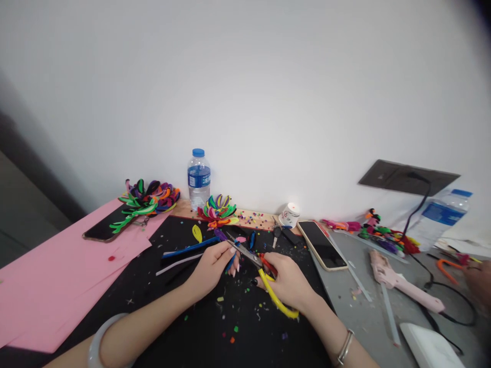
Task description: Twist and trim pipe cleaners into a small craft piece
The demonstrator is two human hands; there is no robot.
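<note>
My right hand (287,278) grips scissors (273,295) with yellow and red handles, their blades reaching up and left. My left hand (209,268) pinches a short blue pipe cleaner (230,263) right by the blades; the fingers partly cover it. A purple fuzzy piece (220,234) shows at the blade tips, though I cannot tell whether it is held. Left of the hands lie blue pipe cleaners (192,247) and a pale one (177,264) on a black sheet (184,327). A yellow loop (197,233) and a pink loop (241,239) rest just beyond.
Bundles of colourful loops (149,199) (218,209) and a water bottle (198,179) stand along the wall. A paper cup (289,215), a phone (322,245) and a pink glue gun (404,286) are to the right. Another person's hand (479,281) is at the far right.
</note>
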